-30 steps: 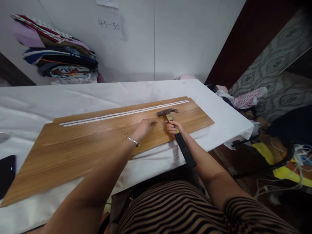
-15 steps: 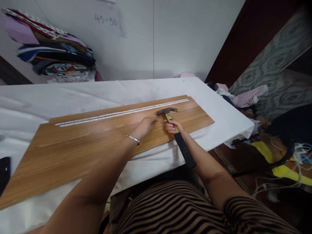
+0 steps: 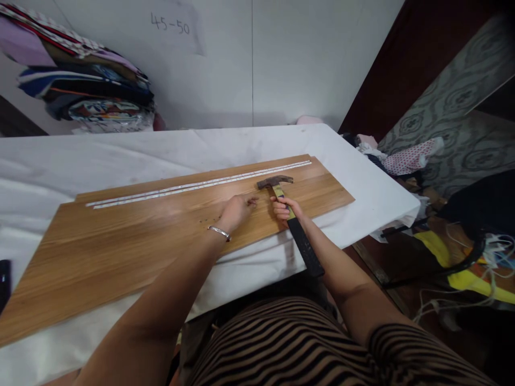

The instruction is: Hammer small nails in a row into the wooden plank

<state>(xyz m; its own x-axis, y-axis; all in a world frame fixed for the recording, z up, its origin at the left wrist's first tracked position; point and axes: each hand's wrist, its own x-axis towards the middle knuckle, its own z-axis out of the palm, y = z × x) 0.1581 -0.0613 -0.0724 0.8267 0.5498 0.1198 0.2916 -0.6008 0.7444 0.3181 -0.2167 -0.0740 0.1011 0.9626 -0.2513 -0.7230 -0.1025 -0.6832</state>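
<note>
My right hand [image 3: 286,209] is wrapped round the neck of a claw hammer [image 3: 303,244], whose metal head lies over the wooden board and whose black grip points back toward me. Left of the hammer head, my left hand [image 3: 237,210] is closed in a pinch low over the board [image 3: 120,252]; what its fingertips hold is too small to make out. A silver bracelet is on the left wrist. Two white strips [image 3: 201,185] with fine markings run along the far part of the board. Several tiny dark bits lie on the wood beside the left wrist.
A white-covered table [image 3: 374,203] bears the board. Folded clothes [image 3: 100,91] are stacked at the back left, by a pale wall. A dark object [image 3: 5,281] sits at the left edge. Cloth, cables [image 3: 454,305] and yellow material lie beyond the table's right side.
My left hand has shifted slightly left and down, uncovering more of the small dark bits. The hammer and my right hand are almost where they were. The view has moved a little.
</note>
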